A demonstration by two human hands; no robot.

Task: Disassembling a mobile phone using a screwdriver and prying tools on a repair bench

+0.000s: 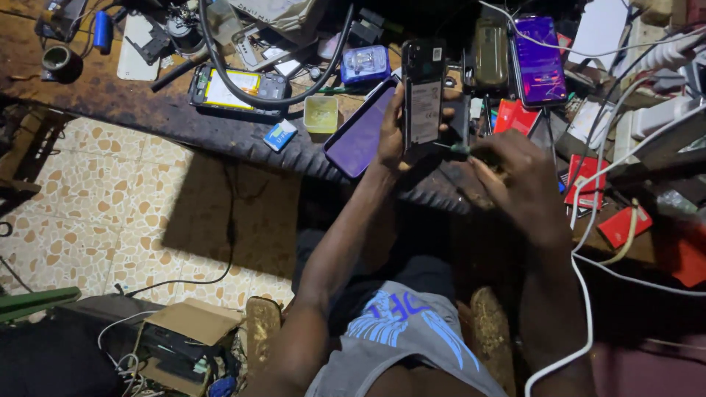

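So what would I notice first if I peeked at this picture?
Probably the opened phone with its back off, held upright in the left hand mid-picture, with the right hand bringing a small tool to it. Next, the glowing purple phone screen on the cluttered workbench, top right.

Cluttered dark workbench [110,95] — patterned stone floor [95,198] below, dimly lit.

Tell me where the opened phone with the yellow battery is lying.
The opened phone with the yellow battery lies on the workbench at upper left of the head view, under a black cable loop, left of the small yellow-green tray.
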